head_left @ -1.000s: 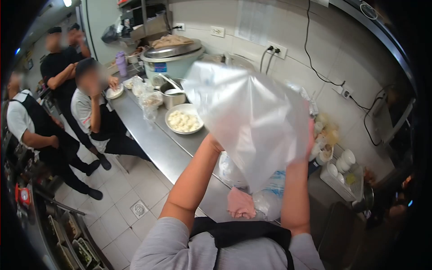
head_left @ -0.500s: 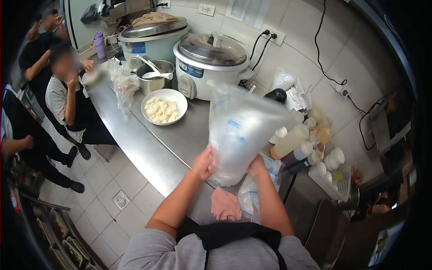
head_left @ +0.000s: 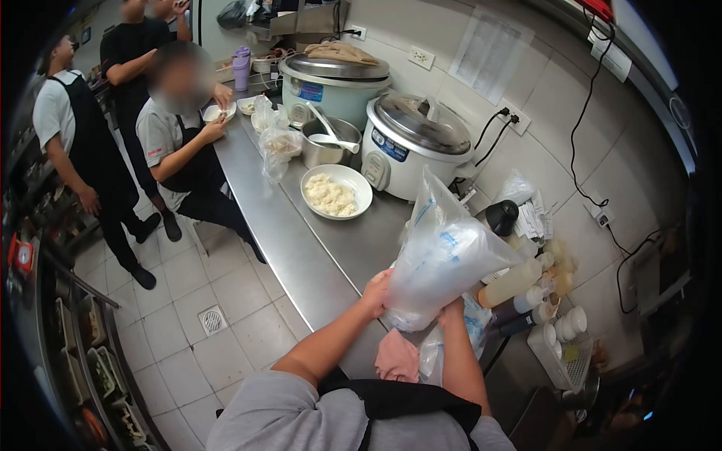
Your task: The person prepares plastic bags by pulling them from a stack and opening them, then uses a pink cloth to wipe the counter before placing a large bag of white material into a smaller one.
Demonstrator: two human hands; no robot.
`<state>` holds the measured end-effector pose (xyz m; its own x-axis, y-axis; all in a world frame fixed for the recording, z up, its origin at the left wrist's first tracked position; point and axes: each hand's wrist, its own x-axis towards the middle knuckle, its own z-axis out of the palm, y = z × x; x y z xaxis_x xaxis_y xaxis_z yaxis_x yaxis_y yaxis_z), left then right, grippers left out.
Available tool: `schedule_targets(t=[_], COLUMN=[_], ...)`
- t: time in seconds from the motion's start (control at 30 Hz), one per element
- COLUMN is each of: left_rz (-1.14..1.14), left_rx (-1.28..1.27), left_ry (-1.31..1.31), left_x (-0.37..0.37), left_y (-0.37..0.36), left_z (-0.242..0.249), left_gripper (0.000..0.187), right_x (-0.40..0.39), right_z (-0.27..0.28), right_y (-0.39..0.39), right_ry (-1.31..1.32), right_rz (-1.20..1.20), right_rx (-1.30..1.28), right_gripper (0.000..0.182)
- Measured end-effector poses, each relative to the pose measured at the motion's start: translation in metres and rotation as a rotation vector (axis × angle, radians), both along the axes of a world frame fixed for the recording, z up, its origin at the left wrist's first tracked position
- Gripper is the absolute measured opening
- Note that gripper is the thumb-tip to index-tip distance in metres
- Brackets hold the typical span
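A large clear plastic bag (head_left: 451,259) with blue print is held up over the steel counter. My left hand (head_left: 378,292) is closed on its lower left side. Low on the opposite side, my right hand (head_left: 451,313) grips it, with the fingers partly hidden. The bag looks puffed out, and I cannot make out what is inside. Below it on the counter lies a crumpled pink cloth (head_left: 397,356). More clear plastic with blue print (head_left: 475,325) lies by my right wrist. A white bowl (head_left: 363,203) of white rice (head_left: 329,195) stands beyond my left hand.
Two rice cookers (head_left: 414,143) (head_left: 331,86) line the wall, beside a steel pot (head_left: 320,154) with white utensils. Several sauce bottles (head_left: 511,283) and a white basket (head_left: 560,361) stand at right. A seated person (head_left: 180,135) eats at the counter's far left; others stand behind.
The view has swung left, so the counter and people appear further right. The bag has tilted and its top has moved, with both hands still on it.
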<state>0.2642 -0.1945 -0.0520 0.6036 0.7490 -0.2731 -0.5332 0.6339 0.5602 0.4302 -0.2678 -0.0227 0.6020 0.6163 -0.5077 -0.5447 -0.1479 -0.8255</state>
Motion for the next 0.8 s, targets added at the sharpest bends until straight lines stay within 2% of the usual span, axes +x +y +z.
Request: schedule_targets(t=[0.1, 0.17, 0.2, 0.23, 0.33, 0.4, 0.43, 0.53, 0.63, 0.67, 0.73, 0.8], left_rz=[0.129, 0.220, 0.254, 0.287, 0.335, 0.325, 0.308, 0.244, 0.180, 0.160, 0.132, 0.063], left_rx=[0.091, 0.145, 0.190, 0.231, 0.236, 0.218, 0.213, 0.150, 0.049, 0.010, -0.068, -0.172], left_ry=[0.240, 0.329, 0.333, 0.340, 0.308, 0.282, 0.276, 0.248, 0.206, 0.193, 0.005, -0.089], left_x=[0.003, 0.008, 0.010, 0.013, 0.013, 0.010, 0.008, 0.002, -0.001, -0.004, -0.013, -0.021], left_y=[-0.012, -0.020, -0.022, -0.027, -0.036, -0.038, -0.038, -0.038, -0.022, -0.015, 0.004, 0.028], left_z=[-0.001, -0.017, -0.019, -0.023, -0.019, -0.010, -0.007, -0.007, -0.022, -0.025, -0.034, -0.022], left_gripper=[0.031, 0.035, 0.036, 0.037, 0.039, 0.039, 0.039, 0.035, 0.028, 0.026, 0.025, 0.026], right_x=[0.019, 0.047, 0.099, 0.057, 0.004, -0.040, -0.057, -0.083, -0.085, -0.081, -0.068, -0.066], right_z=[0.000, 0.021, 0.001, 0.076, 0.190, 0.232, 0.239, 0.215, 0.190, 0.189, 0.183, 0.186], right_y=[0.006, 0.004, 0.013, 0.004, -0.001, 0.002, 0.007, 0.035, 0.040, 0.042, 0.041, 0.038], right_ry=[-0.149, -0.141, -0.572, -0.347, -0.970, -1.343, -1.509, -1.904, -2.061, -2.093, -2.135, -2.099], right_rz=[-0.031, 0.034, 0.239, -0.041, -0.064, -0.048, -0.030, 0.111, 0.080, 0.082, 0.091, 0.189], right_rx=[0.025, 0.103, 0.170, 0.292, 0.413, 0.365, 0.314, -0.287, -0.313, -0.206, -0.008, 0.155], right_gripper=[0.020, 0.026, 0.032, 0.030, 0.029, 0.035, 0.039, 0.040, 0.033, 0.031, 0.029, 0.030])
